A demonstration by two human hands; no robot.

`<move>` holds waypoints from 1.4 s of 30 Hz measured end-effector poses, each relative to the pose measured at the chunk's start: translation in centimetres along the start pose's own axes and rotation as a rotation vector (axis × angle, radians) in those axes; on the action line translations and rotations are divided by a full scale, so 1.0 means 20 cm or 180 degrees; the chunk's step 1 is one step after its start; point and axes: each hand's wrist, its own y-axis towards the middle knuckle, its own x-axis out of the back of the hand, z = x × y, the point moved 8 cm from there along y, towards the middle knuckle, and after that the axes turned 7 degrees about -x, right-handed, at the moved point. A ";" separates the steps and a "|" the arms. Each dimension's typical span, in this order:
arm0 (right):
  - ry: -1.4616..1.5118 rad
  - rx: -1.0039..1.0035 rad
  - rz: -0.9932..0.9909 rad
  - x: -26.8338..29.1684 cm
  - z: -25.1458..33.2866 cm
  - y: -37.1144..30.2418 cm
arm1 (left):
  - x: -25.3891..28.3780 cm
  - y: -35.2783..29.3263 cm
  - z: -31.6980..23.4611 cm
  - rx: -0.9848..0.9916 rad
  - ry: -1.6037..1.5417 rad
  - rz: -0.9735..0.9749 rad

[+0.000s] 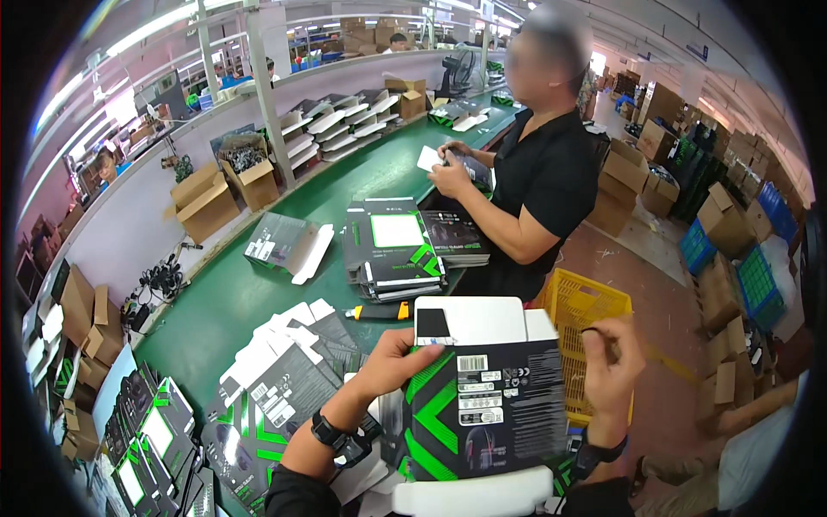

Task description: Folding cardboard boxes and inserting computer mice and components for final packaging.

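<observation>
At the green table [202, 302], a black-and-green box [508, 409] is pinched at one corner by the left hand [385, 366]; beside it the right hand [613, 366] is held, fingers curled, any pinch indiscernible. Cartons [289, 388] and a knife [379, 311] are crowded nearby; a yellow crate [594, 297] is partly blocked.

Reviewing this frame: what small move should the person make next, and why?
Probably bring the right hand in to the right edge of the black-and-green box to steady it. The left hand grips only its upper left corner, the right hand is off the box, and the white top flap stands open, so a second hold seems sensible before any folding.
</observation>
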 end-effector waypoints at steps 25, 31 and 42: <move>-0.0185 0.2406 0.2639 -0.55 0.44 -0.24 | -0.30 -0.11 -0.28 -0.1030 0.1614 0.1635; -0.0245 0.2471 0.2018 -0.48 0.46 -0.18 | -0.30 -0.10 -0.30 -0.1010 0.1627 0.1592; -0.0455 0.2388 0.2214 -0.49 0.46 -0.20 | -0.30 -0.09 -0.28 -0.0959 0.1640 0.1621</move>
